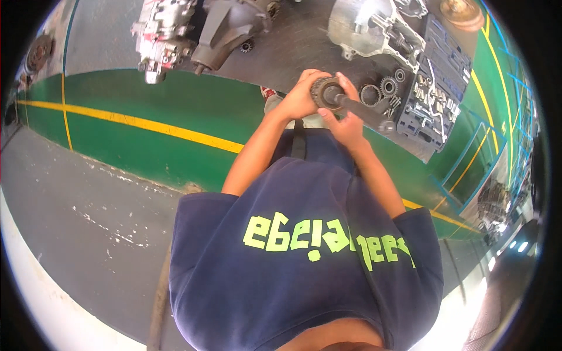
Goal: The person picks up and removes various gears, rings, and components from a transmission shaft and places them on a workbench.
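Between my hands is a dark metal gear shaft, its toothed gear end at the left and its rod pointing to the lower right. My left hand is closed round the left side of the gear. On the other side, my right hand grips the same part, thumb and fingers around it and partly hidden by the rod. The piece is held up in front of my body at the near edge of the grey workbench. Loose gears and a ring gear lie on the bench just right of it.
An opened gearbox housing stands beyond my hands. Right of it, a blue tool case holds several sockets. A dark cast housing and a silver engine-like block stand at the left. The floor is green with yellow lines.
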Demonstrator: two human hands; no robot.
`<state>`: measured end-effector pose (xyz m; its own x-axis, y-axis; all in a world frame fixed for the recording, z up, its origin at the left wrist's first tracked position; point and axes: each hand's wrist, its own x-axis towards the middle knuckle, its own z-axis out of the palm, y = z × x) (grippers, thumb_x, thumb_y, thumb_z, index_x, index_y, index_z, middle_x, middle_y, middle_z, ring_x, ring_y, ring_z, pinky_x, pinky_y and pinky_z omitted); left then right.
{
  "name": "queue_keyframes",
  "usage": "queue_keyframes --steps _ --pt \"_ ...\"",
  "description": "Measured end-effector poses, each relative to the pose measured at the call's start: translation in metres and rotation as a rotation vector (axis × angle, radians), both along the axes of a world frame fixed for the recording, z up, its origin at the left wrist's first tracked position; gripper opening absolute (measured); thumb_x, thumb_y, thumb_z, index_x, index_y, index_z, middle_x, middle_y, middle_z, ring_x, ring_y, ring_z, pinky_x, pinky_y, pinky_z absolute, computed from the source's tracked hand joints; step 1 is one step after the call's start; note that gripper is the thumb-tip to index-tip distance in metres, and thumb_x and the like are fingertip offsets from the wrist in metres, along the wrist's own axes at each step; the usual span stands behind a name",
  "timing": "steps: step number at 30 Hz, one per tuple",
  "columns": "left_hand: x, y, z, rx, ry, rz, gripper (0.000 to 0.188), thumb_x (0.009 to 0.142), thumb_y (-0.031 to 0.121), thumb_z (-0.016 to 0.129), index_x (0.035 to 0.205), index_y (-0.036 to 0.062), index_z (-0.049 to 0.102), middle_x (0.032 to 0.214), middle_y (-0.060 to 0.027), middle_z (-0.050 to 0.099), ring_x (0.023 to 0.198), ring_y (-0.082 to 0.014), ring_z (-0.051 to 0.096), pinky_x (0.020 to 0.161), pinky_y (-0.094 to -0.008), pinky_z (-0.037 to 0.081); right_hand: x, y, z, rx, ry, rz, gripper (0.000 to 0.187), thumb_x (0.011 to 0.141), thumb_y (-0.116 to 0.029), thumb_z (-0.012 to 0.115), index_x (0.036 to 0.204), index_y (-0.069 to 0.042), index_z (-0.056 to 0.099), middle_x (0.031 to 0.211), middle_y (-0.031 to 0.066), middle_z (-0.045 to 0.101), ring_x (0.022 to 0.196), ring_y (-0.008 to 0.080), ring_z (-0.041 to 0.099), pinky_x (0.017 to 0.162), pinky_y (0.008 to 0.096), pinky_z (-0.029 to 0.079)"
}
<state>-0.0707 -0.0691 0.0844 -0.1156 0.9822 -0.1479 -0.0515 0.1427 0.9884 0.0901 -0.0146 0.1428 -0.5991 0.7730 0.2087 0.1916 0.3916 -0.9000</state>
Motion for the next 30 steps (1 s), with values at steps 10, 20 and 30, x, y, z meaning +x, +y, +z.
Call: queue_keyframes --steps 10,20,30 --pt "-0.002 -0.015 -0.004 0.005 -0.035 0.050 0.069 0.063 0.004 0.087 0.127 0.0102 0.060 0.132 -0.0082 0.054 0.127 -0.0272 0.053 0.110 -0.0374 0.045 0.034 0.001 -0.010 -0.127 -0.187 -0.039 0.092 0.079 -0.041 0.088 0.150 -0.001 0.046 0.155 0.0196 0.048 0.141 0.0358 0.049 0.117 0.0439 0.039" --pt "-0.002 -0.012 -0.016 -0.183 -0.246 0.035 0.069 0.077 0.012 0.086 0.136 0.0068 0.053 0.132 -0.0071 0.056 0.122 -0.0191 0.058 0.105 -0.0341 0.049 -0.003 0.028 0.033 -0.008 -0.261 0.089 0.087 0.072 -0.037 0.089 0.144 -0.003 0.053 0.140 0.0165 0.056 0.127 0.0378 0.054 0.109 0.0463 0.045" --pt "-0.001 -0.013 -0.020 -0.101 -0.263 0.080 0.071 0.076 0.012 0.087 0.137 0.0070 0.051 0.132 -0.0086 0.057 0.120 -0.0205 0.060 0.105 -0.0363 0.050 -0.015 0.029 0.045 0.073 -0.190 0.047 0.071 0.073 -0.031 0.086 0.133 -0.003 0.060 0.131 0.0148 0.058 0.118 0.0359 0.056 0.103 0.0445 0.048"
